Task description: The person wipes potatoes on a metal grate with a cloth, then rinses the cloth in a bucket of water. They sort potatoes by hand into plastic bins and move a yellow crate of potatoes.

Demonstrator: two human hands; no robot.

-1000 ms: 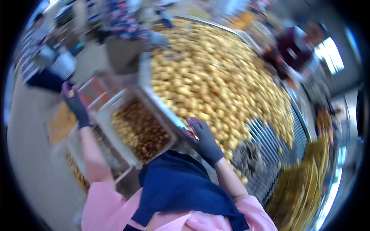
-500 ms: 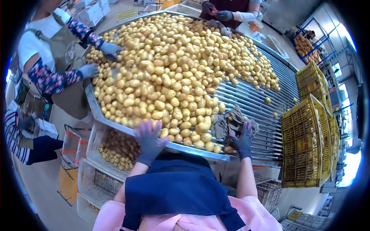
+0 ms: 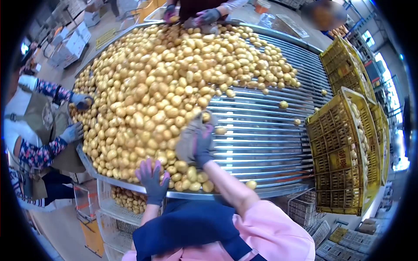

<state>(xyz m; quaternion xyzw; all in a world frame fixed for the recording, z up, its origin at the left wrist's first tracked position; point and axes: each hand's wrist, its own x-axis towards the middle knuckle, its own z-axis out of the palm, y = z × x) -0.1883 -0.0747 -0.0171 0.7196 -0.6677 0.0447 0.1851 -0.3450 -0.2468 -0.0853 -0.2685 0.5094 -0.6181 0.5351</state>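
Observation:
A large heap of potatoes (image 3: pixel 143 95) covers the left and middle of a metal roller table (image 3: pixel 261 148). My right hand (image 3: pixel 203 145), in a grey and pink glove, presses on a brown-grey cloth (image 3: pixel 187 141) at the heap's right edge; its fingers are closed on the cloth. One potato (image 3: pixel 206 116) shows at the cloth's upper end. My left hand (image 3: pixel 154 180), gloved alike, rests at the near edge of the heap with its fingers spread, touching potatoes and holding none.
A co-worker's gloved hands (image 3: pixel 76 115) are at the left side of the heap, another's (image 3: pixel 202 18) at the far side. Yellow crates (image 3: pixel 335 158) of potatoes stand at the right. White crates (image 3: pixel 115 222) sit below the near edge.
My right hand has moved left and away from me with the cloth, against the heap. My left hand has shifted slightly. The view has turned, and the near rollers show more bare metal.

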